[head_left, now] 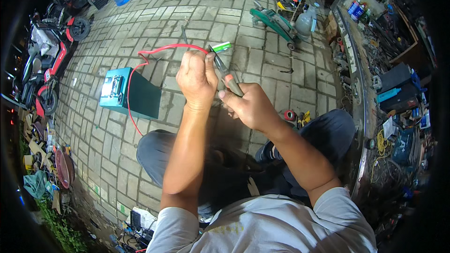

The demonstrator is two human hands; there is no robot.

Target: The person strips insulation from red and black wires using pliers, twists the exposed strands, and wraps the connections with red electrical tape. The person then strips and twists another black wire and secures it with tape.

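Note:
In front of my chest, my left hand is closed around a red cable. The cable arcs off to the left, bends, and another length hangs down past the box toward my left knee. My right hand grips the handles of a pair of pliers with grey and orange grips. The dark jaws reach up to the cable beside my left thumb; whether they bite on it I cannot tell. To the left on the paving stands a teal metal box with a handle on its lighter face.
Beyond my hands lie a green-and-white packet and a thin tool. Farther right are a green floor jack and a clear jug. Red tape lies near my right knee. A red scooter stands left; cluttered shelving runs right.

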